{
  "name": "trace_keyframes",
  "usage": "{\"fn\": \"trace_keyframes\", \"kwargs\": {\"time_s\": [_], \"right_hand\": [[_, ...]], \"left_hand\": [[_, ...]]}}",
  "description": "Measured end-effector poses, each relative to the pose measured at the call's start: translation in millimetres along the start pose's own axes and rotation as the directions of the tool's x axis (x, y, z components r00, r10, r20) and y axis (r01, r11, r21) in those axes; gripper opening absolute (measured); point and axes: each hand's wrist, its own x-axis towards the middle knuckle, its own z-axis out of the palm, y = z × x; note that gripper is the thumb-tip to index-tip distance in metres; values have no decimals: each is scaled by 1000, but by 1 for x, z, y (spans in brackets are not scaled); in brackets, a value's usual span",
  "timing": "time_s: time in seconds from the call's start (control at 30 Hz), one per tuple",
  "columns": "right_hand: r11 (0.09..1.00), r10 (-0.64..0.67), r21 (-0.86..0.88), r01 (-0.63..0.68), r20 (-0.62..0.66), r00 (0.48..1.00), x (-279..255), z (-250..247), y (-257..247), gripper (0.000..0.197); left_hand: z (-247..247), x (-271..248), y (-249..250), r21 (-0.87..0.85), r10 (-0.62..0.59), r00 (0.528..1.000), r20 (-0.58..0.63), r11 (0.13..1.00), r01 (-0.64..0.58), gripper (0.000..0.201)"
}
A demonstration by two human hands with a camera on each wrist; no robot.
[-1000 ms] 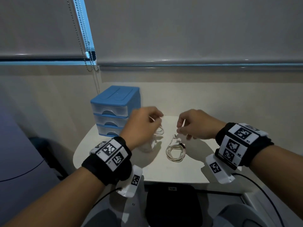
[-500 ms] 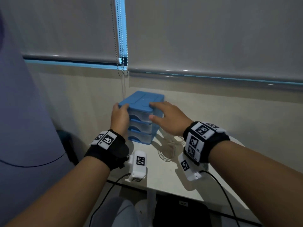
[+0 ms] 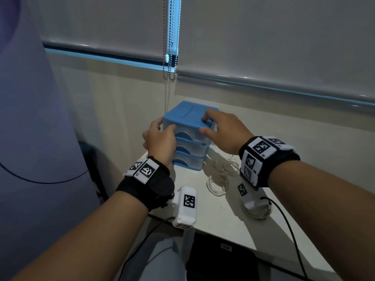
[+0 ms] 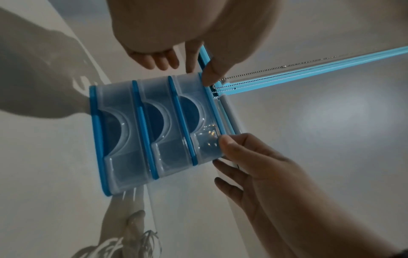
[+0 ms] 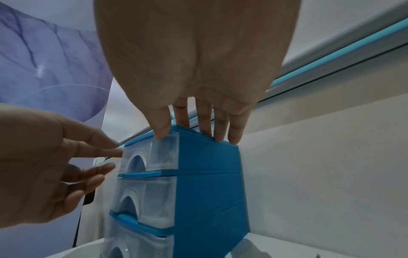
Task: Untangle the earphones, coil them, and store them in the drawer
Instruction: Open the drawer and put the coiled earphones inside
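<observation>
L hand: fingers loose, straight, touching top drawer front's left end.
R hand: fingers flat atop drawer unit, bracing.
Earphones: coiled on surface, nearer R hand.

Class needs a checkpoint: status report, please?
Right hand steadying drawer unit top. Left hand at top drawer. Earphones on table, unstored.

The drawer unit stands at the back left of the worktop, near the wall. The earphones lie on the worktop just to its right and in front. The left hand is at the unit's left front, while the right hand rests on its top.
</observation>
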Motion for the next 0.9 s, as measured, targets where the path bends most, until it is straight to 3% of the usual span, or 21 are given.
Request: {"fn": "trace_keyframes", "kwargs": {"time_s": [0.1,0.27,0.4,0.7,0.9], "right_hand": [[1000,-13,-17,13,5,1000,2,-1,-1,31],[998,-1,-55,1,-2,1000,2,-2,-3,34],[997,4,-71,-1,39,999,2,-3,-6,45],[997,54,-62,-51,49,997,10,-12,-14,39],[995,76,-72,-72,56,995,8,-14,-16,39]], "left_hand": [[-2,-6,-2,-69,1,1000,-20,998,-2,53],[10,-10,-5,-188,-124,986,109,972,143,31],[14,-11,1,-206,-110,989,95,970,127,22],[15,-17,-1,-264,-147,988,39,952,152,36],[-5,-31,6,-241,-187,980,73,950,199,31]]}}
